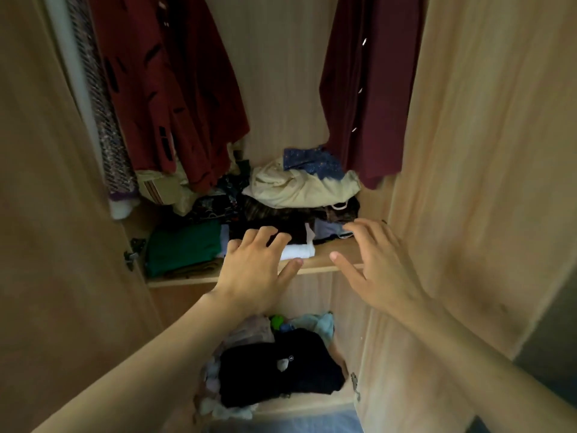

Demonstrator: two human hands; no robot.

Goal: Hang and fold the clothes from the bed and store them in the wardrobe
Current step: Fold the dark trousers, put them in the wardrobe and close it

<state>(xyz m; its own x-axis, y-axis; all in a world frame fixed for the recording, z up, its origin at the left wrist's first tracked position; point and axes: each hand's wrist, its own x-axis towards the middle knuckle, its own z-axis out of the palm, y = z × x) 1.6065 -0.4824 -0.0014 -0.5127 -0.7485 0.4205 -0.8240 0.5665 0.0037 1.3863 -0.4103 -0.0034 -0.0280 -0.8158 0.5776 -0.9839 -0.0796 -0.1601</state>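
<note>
I look into an open wooden wardrobe. On its middle shelf (324, 260) lie folded clothes: a green stack (184, 248), a dark folded garment (274, 228) over a white piece (299, 252), and a cream bundle (299, 189) with a blue starry cloth (312, 159) behind. My left hand (256, 270) reaches over the shelf edge, fingers spread and relaxed, fingertips touching the dark garment. My right hand (377, 267) hovers open at the shelf's right end, holding nothing. The bed is out of view.
A red patterned garment (165, 89) hangs at the left, a maroon one (371, 89) at the right. The lower shelf holds a black folded garment (278, 370) and pale clothes. Wardrobe doors (484, 182) stand open on both sides. A metal hinge (132, 253) sticks out at the left.
</note>
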